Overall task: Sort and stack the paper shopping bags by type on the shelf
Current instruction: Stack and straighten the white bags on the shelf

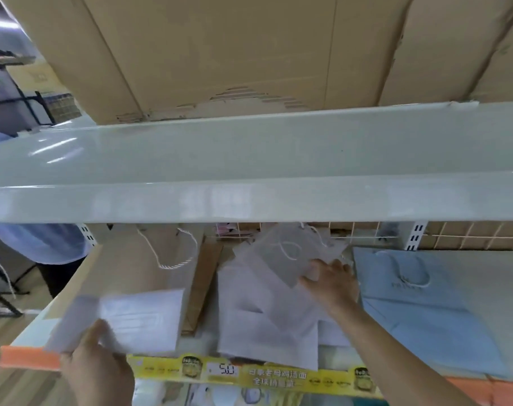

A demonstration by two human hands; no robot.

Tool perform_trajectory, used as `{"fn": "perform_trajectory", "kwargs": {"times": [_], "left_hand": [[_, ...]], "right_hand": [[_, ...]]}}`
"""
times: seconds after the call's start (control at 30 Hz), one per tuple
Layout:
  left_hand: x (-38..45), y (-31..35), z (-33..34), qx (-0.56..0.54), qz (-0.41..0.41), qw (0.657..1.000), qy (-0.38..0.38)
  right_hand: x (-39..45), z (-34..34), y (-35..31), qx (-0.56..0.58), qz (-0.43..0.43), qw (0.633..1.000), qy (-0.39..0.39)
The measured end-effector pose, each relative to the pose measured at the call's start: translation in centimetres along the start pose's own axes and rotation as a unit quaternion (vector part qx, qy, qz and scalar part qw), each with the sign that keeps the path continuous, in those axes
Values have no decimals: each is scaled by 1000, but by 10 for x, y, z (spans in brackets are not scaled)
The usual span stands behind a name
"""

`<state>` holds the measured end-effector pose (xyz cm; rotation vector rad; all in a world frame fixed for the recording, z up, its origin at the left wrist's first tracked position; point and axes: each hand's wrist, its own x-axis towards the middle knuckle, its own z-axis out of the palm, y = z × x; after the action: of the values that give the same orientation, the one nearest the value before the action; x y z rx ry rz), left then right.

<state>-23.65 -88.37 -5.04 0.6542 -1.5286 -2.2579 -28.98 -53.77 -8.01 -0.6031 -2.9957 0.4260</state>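
Note:
My left hand (97,367) grips a white paper bag (132,320) at its near left corner, above the shelf's front edge. My right hand (331,282) reaches into a loose pile of white paper bags (264,312) in the middle of the shelf and pinches a small white bag (287,253) with a cord handle. A brown kraft bag (138,259) with a white rope handle lies flat at the left. A light blue bag (419,312) lies flat at the right.
A white shelf board (249,171) runs overhead with cardboard boxes (249,48) on it. A yellow price strip (249,373) lines the lower shelf's front edge. A wire grid (469,235) backs the shelf. A person in a blue shirt (38,244) stands at the left.

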Motion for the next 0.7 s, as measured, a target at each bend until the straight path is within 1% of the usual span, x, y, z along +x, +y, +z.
{"fn": "perform_trajectory", "kwargs": {"times": [0.03, 0.07, 0.1, 0.13, 0.2, 0.27, 0.33, 0.4, 0.43, 0.5, 0.57, 0.63, 0.67, 0.7], "left_hand": [[4, 2, 5, -42, -19, 999, -1], [0, 1, 14, -19, 21, 999, 15], [4, -1, 21, 2, 31, 999, 25], [8, -4, 31, -13, 11, 1000, 10], [17, -19, 48, -26, -16, 998, -54], [19, -39, 68, -4, -50, 992, -116], [21, -56, 85, 12, -100, 982, -160], [25, -65, 102, 4, -120, 973, -199], [25, -67, 112, 6, -116, 967, -226], [24, -70, 131, 38, -90, 960, -262], [23, -74, 149, 79, -56, 962, -255], [26, -80, 160, 140, -20, 968, -209], [27, -82, 164, 201, 2, 963, -177], [27, -84, 167, 288, 24, 946, -147]], "right_hand": [[0, 1, 2, 2, 0, 1000, -6], [-1, 0, 4, 1, -3, 1000, -15], [0, 0, 5, -2, -11, 1000, -19], [-2, -3, 6, -3, -21, 999, -25], [-1, -5, 11, 7, -51, 998, -38], [-6, -8, 17, 40, -76, 996, -32], [-10, -9, 25, 100, -53, 994, -7], [-15, -10, 32, 157, -4, 987, 28], [-17, -11, 36, 180, 16, 983, 43], [-19, -11, 44, 201, 23, 977, 69], [-20, -13, 50, 196, 13, 977, 81], [-19, -13, 54, 190, 6, 979, 75], [-19, -12, 56, 183, 2, 981, 65], [-19, -11, 57, 168, -6, 984, 55]]}}
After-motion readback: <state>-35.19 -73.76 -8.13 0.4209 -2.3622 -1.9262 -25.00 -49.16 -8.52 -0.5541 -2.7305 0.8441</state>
